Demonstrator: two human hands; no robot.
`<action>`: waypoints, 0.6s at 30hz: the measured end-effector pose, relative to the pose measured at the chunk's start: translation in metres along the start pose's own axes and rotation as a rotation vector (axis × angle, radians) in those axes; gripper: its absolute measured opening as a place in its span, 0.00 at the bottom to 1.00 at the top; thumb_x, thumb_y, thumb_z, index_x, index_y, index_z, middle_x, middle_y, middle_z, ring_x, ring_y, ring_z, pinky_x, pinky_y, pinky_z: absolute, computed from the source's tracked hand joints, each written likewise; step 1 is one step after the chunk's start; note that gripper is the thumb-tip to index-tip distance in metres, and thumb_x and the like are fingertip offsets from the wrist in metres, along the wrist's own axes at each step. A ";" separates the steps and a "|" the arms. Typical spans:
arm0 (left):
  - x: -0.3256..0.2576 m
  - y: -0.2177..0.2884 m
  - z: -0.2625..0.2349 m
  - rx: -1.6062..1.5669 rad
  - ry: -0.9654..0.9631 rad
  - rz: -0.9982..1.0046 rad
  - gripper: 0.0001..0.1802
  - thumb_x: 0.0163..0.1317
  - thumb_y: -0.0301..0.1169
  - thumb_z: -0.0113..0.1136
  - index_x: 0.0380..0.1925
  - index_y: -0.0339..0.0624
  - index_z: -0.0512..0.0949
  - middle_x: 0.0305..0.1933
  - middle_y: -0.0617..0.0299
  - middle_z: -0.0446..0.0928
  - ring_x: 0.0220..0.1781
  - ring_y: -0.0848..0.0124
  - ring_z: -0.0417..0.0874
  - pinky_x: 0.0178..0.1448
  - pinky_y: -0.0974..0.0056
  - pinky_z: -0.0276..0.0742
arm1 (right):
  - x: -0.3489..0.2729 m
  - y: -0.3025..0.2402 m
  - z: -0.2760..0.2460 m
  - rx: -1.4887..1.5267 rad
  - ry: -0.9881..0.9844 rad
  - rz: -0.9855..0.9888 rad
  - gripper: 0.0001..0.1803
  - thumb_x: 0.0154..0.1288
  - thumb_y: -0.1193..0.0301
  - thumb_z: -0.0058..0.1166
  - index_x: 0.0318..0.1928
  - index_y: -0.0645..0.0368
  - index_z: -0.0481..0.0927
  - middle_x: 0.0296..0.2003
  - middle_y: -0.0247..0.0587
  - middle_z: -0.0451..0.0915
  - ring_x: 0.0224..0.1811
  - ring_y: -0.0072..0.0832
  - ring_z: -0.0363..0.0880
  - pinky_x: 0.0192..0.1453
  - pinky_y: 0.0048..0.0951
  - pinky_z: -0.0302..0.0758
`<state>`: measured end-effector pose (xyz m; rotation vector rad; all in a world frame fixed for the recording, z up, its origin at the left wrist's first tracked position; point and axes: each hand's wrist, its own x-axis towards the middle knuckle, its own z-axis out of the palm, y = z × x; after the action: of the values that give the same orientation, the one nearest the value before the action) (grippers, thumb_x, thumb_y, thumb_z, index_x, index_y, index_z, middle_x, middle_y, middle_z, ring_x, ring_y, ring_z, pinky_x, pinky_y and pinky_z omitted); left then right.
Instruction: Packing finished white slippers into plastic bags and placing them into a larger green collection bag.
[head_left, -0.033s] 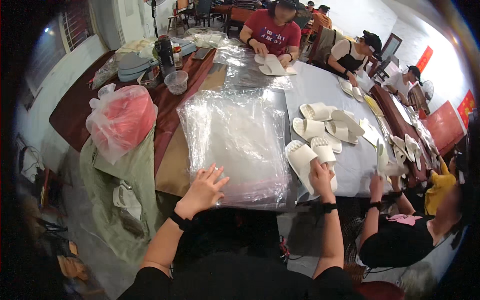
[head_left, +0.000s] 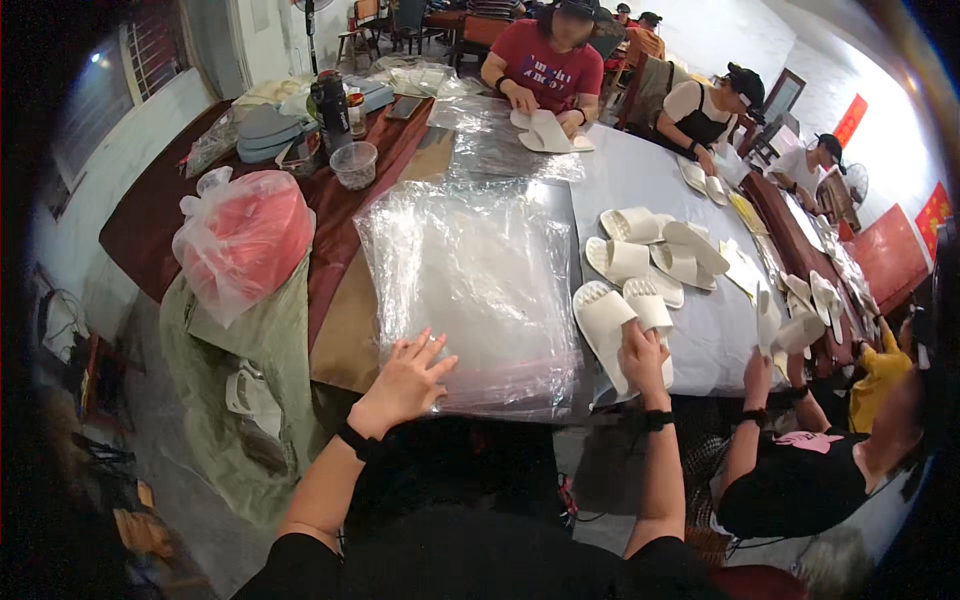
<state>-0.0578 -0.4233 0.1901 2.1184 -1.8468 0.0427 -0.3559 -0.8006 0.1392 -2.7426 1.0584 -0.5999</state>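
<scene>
My left hand lies with fingers spread on the front left edge of a stack of clear plastic bags. The bags have a pinkish strip along the near edge. Farther right, my right hand is closed on a pair of cream slippers at the table's front edge, gripping them where their inner sides meet. The fingertips are partly hidden between the two slippers. Behind this pair, more cream slippers lie on the grey table cover, some tipped onto others.
A red bundle in a translucent bag sits on green cloth at the left. A black bottle and clear plastic tub stand behind it. Across the table a person in red handles a slipper. At right, a co-worker's hands hold slippers.
The co-worker at right has turned the slippers in their hands, so one now shows broader. My own hands stay where they were.
</scene>
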 end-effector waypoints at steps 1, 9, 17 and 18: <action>-0.002 -0.001 0.000 0.003 0.003 -0.005 0.30 0.58 0.38 0.73 0.62 0.47 0.79 0.74 0.48 0.70 0.78 0.49 0.65 0.75 0.42 0.62 | -0.006 -0.003 -0.004 0.037 -0.005 0.084 0.30 0.65 0.70 0.57 0.69 0.48 0.76 0.57 0.48 0.78 0.67 0.47 0.68 0.61 0.59 0.60; 0.002 -0.009 0.005 -0.085 -0.017 -0.039 0.29 0.60 0.39 0.72 0.62 0.47 0.79 0.73 0.48 0.70 0.77 0.48 0.66 0.75 0.39 0.62 | -0.024 0.024 -0.048 0.292 0.027 0.187 0.10 0.60 0.75 0.59 0.40 0.57 0.91 0.40 0.44 0.80 0.46 0.44 0.80 0.52 0.36 0.75; 0.000 0.005 -0.005 -0.037 -0.035 0.015 0.37 0.55 0.45 0.76 0.65 0.51 0.77 0.76 0.46 0.66 0.81 0.42 0.59 0.80 0.32 0.53 | -0.017 -0.007 -0.055 -0.015 0.076 -0.019 0.14 0.60 0.64 0.65 0.48 0.43 0.90 0.44 0.42 0.79 0.57 0.44 0.73 0.64 0.56 0.56; -0.002 0.005 -0.003 -0.002 -0.040 0.018 0.36 0.56 0.45 0.76 0.65 0.51 0.77 0.76 0.45 0.66 0.80 0.42 0.60 0.80 0.32 0.54 | -0.014 -0.010 -0.053 -0.008 0.071 -0.029 0.14 0.60 0.64 0.65 0.48 0.43 0.90 0.44 0.42 0.79 0.57 0.44 0.73 0.64 0.56 0.56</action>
<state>-0.0625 -0.4212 0.1936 2.1162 -1.8875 0.0020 -0.3813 -0.7829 0.1854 -2.7672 1.0400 -0.7030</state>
